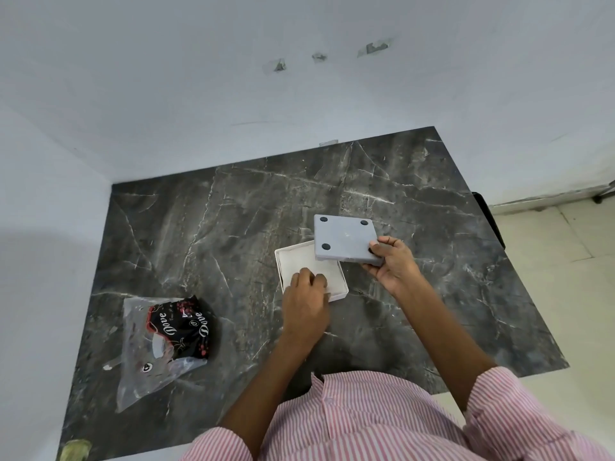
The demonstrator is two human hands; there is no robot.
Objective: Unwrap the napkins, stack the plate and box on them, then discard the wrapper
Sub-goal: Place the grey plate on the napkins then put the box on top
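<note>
A square white plate lies on the dark marble table. My left hand rests flat on the plate's near part, fingers spread. My right hand grips the near right corner of a flat grey square box, held tilted just above the plate's far right corner, its underside with black round feet facing up. The clear and black plastic wrapper, printed "Dove", lies crumpled at the table's near left. I cannot make out the napkins; anything under the plate is hidden.
White walls bound the table at the back and left. The table's right edge drops to a pale tiled floor. A small yellowish object sits at the near left corner. My striped sleeves fill the bottom of the view.
</note>
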